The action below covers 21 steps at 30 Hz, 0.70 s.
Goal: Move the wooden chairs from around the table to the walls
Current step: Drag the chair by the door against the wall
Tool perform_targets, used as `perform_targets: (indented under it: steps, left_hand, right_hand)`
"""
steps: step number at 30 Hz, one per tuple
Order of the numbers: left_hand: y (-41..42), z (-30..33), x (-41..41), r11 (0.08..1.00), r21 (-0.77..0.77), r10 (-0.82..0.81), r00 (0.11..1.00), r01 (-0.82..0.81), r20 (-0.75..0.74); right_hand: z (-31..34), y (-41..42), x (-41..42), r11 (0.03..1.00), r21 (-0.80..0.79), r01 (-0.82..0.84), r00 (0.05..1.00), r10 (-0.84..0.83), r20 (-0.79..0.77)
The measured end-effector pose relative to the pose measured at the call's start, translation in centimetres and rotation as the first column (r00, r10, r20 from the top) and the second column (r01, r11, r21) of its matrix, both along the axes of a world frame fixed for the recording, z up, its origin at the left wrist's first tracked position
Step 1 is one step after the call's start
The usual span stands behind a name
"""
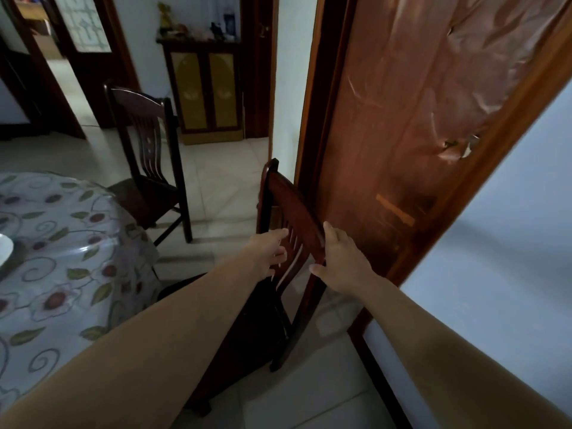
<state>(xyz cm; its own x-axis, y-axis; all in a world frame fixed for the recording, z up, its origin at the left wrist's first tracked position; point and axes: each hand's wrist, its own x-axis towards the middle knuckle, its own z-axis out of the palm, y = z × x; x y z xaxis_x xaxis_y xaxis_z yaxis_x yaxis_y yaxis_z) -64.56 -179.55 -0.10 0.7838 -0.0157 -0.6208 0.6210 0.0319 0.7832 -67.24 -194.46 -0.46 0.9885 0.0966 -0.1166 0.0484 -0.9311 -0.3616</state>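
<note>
A dark wooden chair (286, 205) stands in front of me, its slatted back close to a brown door (418, 119) on the right. My right hand (343, 261) grips the top rail of that chair back from the door side. My left hand (270, 250) rests on the slats of the same back, fingers spread against the wood. A second dark wooden chair (148, 156) stands farther off, beside the round table (62, 243) with its floral cloth. The near chair's seat is partly hidden by my left forearm.
A small cabinet (204, 91) with yellow panels stands against the far wall. An open doorway (58, 66) lies at the back left. A white wall (495, 243) runs along the right. A white dish (4, 249) sits at the table's left edge. Pale floor tiles lie between the chairs.
</note>
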Motion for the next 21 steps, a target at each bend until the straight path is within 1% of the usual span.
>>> perform_targets:
  steps: [4, 8, 10, 13, 15, 18, 21]
  left_hand:
    - [-1.4, -2.0, 4.9, 1.0, 0.004, 0.005, 0.999, -0.005, -0.033]
    - [-2.2, -3.8, 9.0, 0.999, 0.011, 0.033, 0.998, -0.032, -0.051]
    - [-2.5, -4.8, 11.1, 0.999, 0.004, 0.038, 0.998, -0.038, -0.053]
    - [-2.9, -6.3, 14.3, 1.0, 0.002, 0.022, 0.997, -0.022, -0.076]
    - [-3.1, -7.4, 16.3, 1.0, -0.029, -0.001, 0.996, -0.002, -0.093]
    - [-3.5, -8.7, 18.9, 0.997, -0.064, -0.048, 0.993, 0.041, -0.105]
    - [-3.9, -9.7, 20.6, 0.996, -0.079, -0.058, 0.993, 0.05, -0.107]
  right_hand:
    - [-2.0, -0.6, 5.7, 1.0, -0.004, -0.002, 1.0, 0.002, -0.021]
    - [-4.2, -0.4, 9.6, 1.0, 0.013, 0.017, 0.996, -0.015, -0.09]
    - [-5.3, -0.3, 11.4, 0.998, 0.023, 0.05, 0.991, -0.047, -0.124]
    - [-7.0, -0.2, 13.8, 0.987, 0.05, 0.15, 0.977, -0.14, -0.164]
    - [-7.9, -0.1, 15.0, 0.978, 0.062, 0.197, 0.966, -0.183, -0.181]
    - [-8.9, 0.2, 16.1, 0.96, 0.112, 0.256, 0.958, -0.237, -0.159]
    - [-9.1, 0.6, 16.7, 0.943, 0.149, 0.297, 0.954, -0.286, -0.091]
